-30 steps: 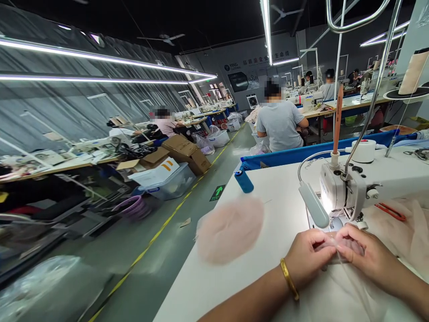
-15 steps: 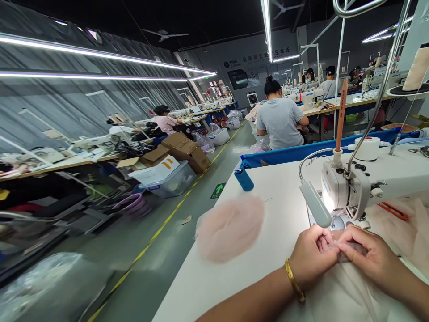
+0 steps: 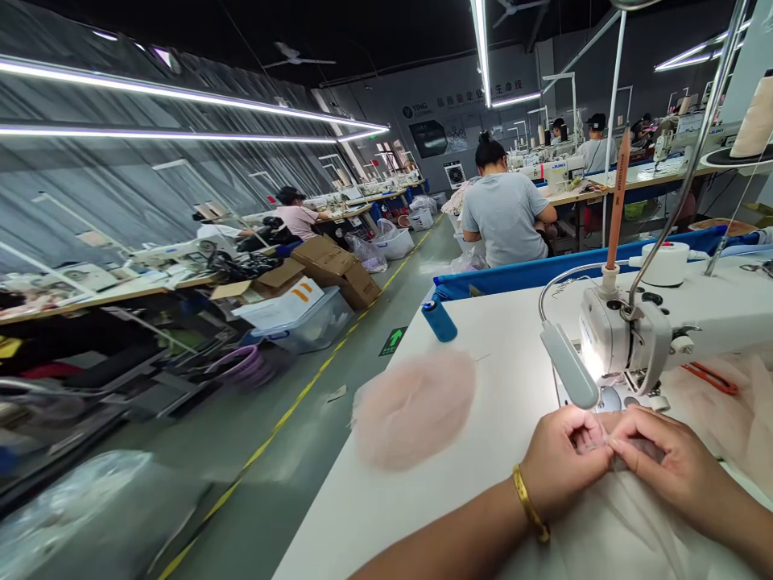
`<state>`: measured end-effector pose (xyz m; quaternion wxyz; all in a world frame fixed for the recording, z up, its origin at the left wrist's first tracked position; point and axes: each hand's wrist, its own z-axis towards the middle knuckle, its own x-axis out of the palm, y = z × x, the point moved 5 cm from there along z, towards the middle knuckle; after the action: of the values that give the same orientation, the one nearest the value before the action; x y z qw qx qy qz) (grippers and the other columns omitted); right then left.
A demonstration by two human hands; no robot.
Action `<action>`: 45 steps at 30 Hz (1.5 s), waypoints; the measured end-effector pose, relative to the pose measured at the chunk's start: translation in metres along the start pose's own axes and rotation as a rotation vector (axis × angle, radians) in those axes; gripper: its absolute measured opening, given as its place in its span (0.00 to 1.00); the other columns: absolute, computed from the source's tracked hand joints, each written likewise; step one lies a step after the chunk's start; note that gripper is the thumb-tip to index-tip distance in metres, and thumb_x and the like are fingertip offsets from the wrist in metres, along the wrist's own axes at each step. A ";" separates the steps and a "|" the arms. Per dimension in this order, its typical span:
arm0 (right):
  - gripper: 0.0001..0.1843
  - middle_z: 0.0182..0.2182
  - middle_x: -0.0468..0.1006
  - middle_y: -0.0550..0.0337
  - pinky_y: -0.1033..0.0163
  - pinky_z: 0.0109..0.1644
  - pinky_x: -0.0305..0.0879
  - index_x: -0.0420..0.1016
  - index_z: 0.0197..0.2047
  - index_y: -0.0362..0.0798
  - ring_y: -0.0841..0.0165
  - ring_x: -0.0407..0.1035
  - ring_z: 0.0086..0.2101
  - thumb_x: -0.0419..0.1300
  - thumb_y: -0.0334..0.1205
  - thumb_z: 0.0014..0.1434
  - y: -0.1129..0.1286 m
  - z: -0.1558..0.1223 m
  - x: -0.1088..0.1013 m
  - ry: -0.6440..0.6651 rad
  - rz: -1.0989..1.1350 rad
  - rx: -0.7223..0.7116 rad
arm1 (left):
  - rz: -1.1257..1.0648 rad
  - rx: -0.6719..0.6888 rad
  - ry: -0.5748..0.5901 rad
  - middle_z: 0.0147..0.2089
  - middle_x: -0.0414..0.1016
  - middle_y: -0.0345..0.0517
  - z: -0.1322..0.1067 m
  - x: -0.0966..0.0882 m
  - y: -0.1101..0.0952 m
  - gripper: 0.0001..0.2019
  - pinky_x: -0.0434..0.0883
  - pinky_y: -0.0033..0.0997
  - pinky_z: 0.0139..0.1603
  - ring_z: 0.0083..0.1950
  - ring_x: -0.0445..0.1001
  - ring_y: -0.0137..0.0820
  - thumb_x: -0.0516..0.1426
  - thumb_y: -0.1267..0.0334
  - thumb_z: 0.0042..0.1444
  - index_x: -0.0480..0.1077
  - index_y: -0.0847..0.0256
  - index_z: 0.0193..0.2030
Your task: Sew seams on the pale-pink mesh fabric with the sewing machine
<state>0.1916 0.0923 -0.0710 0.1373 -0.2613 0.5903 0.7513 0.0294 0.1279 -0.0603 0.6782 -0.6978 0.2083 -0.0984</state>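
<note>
Head view, near right: left hand [image 3: 564, 455], gold bangle [image 3: 530, 503] at the wrist, and right hand [image 3: 670, 459], fingertips of both pinched close together on one pale sheer cloth [image 3: 628, 524], which hangs toward the near edge, just on the near side of a white sewing machine [image 3: 609, 330] with its lamp lit. Left of the hands, on the white tabletop [image 3: 504, 346]: one rounded piece of pink sheer fabric [image 3: 416, 411], laid flat, with one blue thread spool [image 3: 440, 321], tilted in view, beyond its far edge. Right of the machine's needle end: one red tool [image 3: 704, 373] on further pink fabric [image 3: 733, 415].
</note>
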 end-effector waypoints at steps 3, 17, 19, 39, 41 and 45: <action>0.18 0.32 0.77 0.60 0.58 0.41 0.65 0.73 0.33 0.54 0.61 0.71 0.35 0.54 0.52 0.73 0.000 0.000 0.000 -0.008 0.001 0.010 | -0.009 -0.043 -0.005 0.23 0.63 0.33 0.000 0.000 0.003 0.13 0.62 0.26 0.31 0.28 0.61 0.26 0.66 0.64 0.46 0.64 0.58 0.26; 0.18 0.31 0.76 0.60 0.57 0.39 0.65 0.72 0.32 0.54 0.61 0.70 0.34 0.55 0.52 0.72 0.002 0.000 -0.001 -0.023 -0.018 0.006 | -0.005 -0.059 -0.003 0.26 0.66 0.35 -0.001 -0.001 0.007 0.12 0.61 0.27 0.31 0.29 0.62 0.27 0.68 0.63 0.46 0.67 0.59 0.26; 0.19 0.30 0.76 0.60 0.57 0.39 0.65 0.71 0.31 0.54 0.62 0.69 0.34 0.54 0.52 0.72 0.002 0.000 -0.001 -0.022 -0.018 0.007 | -0.029 -0.072 -0.003 0.26 0.66 0.35 -0.001 -0.001 0.007 0.15 0.61 0.27 0.32 0.30 0.62 0.26 0.69 0.62 0.45 0.65 0.59 0.26; 0.15 0.28 0.72 0.63 0.60 0.35 0.62 0.69 0.32 0.54 0.63 0.67 0.31 0.54 0.49 0.71 -0.008 -0.001 0.001 -0.046 -0.075 0.064 | 0.022 -0.074 0.022 0.25 0.68 0.37 -0.001 -0.005 0.010 0.11 0.66 0.29 0.32 0.28 0.68 0.29 0.69 0.58 0.53 0.74 0.60 0.31; 0.15 0.28 0.73 0.63 0.60 0.36 0.63 0.68 0.32 0.55 0.63 0.68 0.31 0.53 0.47 0.71 -0.008 0.001 0.002 -0.057 -0.120 0.053 | 0.140 -0.002 -0.033 0.29 0.70 0.40 -0.001 -0.005 0.006 0.07 0.67 0.31 0.37 0.34 0.70 0.32 0.67 0.62 0.53 0.74 0.59 0.29; 0.14 0.24 0.71 0.64 0.60 0.33 0.62 0.64 0.29 0.54 0.63 0.67 0.28 0.53 0.44 0.67 -0.010 0.007 0.007 -0.098 -0.332 0.040 | 0.449 0.073 -0.110 0.35 0.74 0.43 -0.001 -0.003 0.003 0.06 0.65 0.38 0.48 0.42 0.71 0.38 0.64 0.66 0.55 0.73 0.58 0.28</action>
<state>0.1893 0.1007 -0.0825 0.2933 -0.3155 0.5464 0.7183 0.0264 0.1284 -0.0624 0.7181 -0.6134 0.3174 0.0856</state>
